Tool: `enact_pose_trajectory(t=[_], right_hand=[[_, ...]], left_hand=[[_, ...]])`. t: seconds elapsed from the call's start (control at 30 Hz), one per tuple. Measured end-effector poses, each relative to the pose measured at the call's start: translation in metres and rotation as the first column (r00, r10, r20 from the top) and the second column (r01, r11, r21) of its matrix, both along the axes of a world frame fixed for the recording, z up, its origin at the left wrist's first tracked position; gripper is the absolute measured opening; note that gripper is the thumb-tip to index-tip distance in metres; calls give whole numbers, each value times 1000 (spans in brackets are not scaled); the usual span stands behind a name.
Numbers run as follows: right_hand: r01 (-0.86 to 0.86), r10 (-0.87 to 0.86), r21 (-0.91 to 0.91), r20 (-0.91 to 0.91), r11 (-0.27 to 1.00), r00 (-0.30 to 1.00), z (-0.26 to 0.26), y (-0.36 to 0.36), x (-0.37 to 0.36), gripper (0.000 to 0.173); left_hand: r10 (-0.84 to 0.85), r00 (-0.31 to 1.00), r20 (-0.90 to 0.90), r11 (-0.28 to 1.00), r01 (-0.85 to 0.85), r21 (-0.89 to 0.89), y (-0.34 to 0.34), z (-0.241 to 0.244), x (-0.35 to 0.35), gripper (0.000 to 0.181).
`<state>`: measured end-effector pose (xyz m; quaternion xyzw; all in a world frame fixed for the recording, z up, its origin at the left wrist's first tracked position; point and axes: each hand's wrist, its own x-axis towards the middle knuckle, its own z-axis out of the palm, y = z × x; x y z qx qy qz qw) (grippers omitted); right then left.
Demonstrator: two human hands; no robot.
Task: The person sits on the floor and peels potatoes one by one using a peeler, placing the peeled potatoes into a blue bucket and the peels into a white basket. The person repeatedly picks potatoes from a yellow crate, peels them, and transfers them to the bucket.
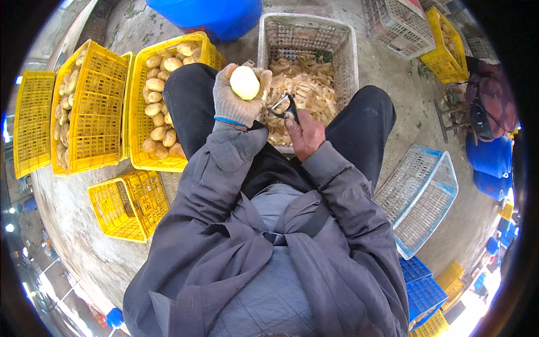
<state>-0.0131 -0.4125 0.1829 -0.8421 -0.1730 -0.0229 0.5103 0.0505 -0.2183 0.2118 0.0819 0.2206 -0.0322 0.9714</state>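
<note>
My left hand [238,103], in a knitted work glove with a blue cuff edge, grips a pale peeled potato [244,83]. Bare and lower to the right, my right hand [306,134] holds a vegetable peeler [286,108] with a dark handle and a metal blade. The blade is apart from the potato. Beneath both hands, between my knees, stands a greyish-white plastic crate [351,63] with a layer of potato peelings [313,86] in it. Unpeeled potatoes [158,109] fill much of a yellow crate [137,126] beside my left knee.
Further left is another yellow crate of potatoes [94,113]. An overturned yellow crate [126,206] lies nearer me. A blue plastic drum [210,14] stands ahead. To my right are a white-and-blue crate [421,198] and stacked blue crates [423,290]; a bag [490,101] sits beyond.
</note>
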Motion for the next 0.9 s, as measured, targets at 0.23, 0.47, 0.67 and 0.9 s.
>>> enact_pose_trajectory(t=[0.23,0.47,0.67,0.9], right_hand=[[-51,70,167,-107,985,992,34,21,8,26],[-21,54,176,-188,984,981,6,21,-8,25],[29,77,351,-284,936,956,18,27,0,29],[18,-8,111,-95,994,995,-12,31,-14,28]], left_hand=[[-121,961,250,987,90,134,-6,-16,-3,37],[20,961,275,997,-41,71,-15,-28,-1,35],[31,960,278,999,-35,11,-17,-20,-2,33],[122,993,-6,981,-120,153,-14,-52,1,36]])
